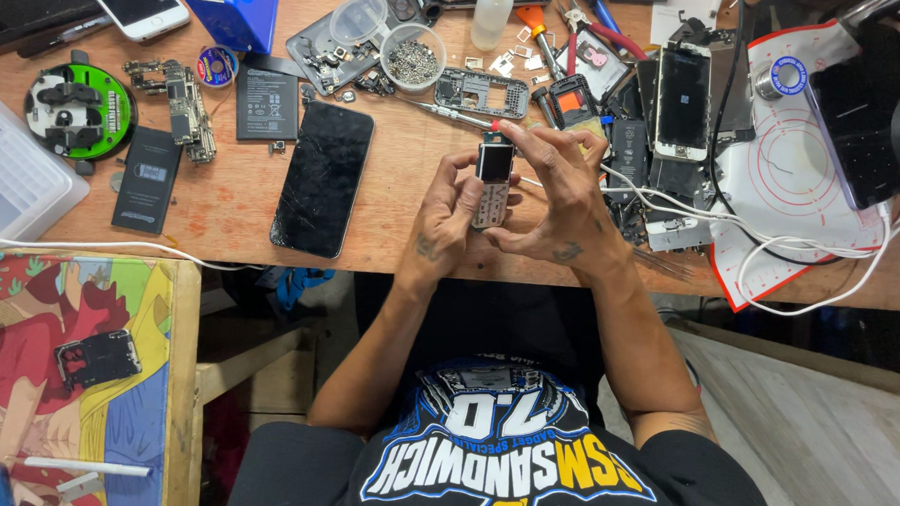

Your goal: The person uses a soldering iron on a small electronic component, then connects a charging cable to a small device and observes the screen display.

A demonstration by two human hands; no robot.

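A small keypad phone with a little screen and pale keys is held upright over the wooden bench's front edge. My left hand grips its left side, thumb near the screen. My right hand wraps its right side, fingers curled over the top and thumb under the keypad. A black smartphone with a scratched screen lies flat just left of my left hand.
The wooden bench holds phone batteries, a circuit board, a cup of screws, a phone frame, screwdrivers and a white-framed phone. White cables trail right. A side table sits lower left.
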